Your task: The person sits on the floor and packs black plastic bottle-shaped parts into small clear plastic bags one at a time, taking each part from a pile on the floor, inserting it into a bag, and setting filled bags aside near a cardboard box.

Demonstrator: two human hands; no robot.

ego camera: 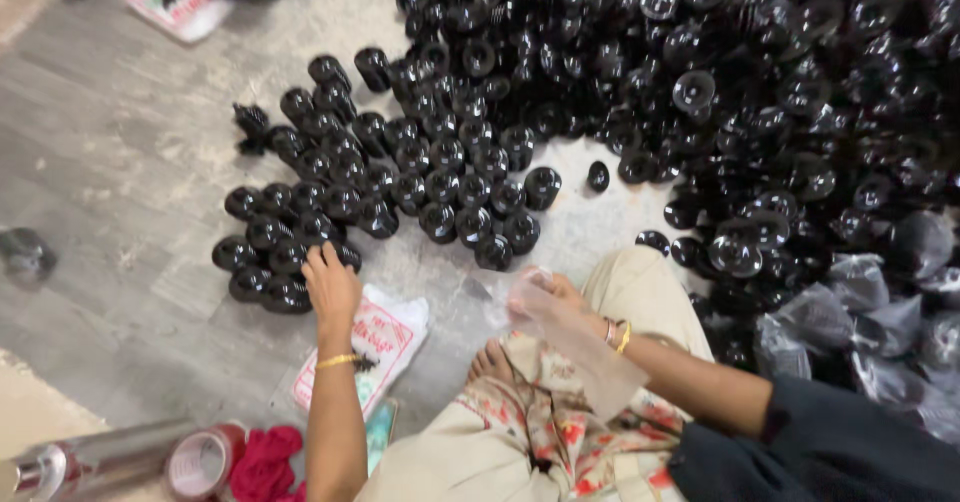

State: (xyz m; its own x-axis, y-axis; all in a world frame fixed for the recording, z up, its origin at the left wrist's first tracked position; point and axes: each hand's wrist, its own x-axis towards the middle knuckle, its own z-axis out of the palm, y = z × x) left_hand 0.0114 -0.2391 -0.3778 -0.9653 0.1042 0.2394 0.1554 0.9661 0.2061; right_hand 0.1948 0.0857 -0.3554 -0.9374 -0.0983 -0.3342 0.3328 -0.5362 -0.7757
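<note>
A white printed plastic packet with red lettering (372, 347) lies flat on the grey concrete floor (110, 162). At the bottom left edge rest a shiny silver metal bottle (90, 459), a roll of clear tape on a red core (203, 461) just beside it, and a crumpled red cloth (266, 464) touching the roll. A second pink-and-white printed packet (177, 0) sits at the top left. Bagged bundles in thin clear plastic (850, 322) are heaped at the right edge, and a dark blurred object (25, 252) lies far left
</note>
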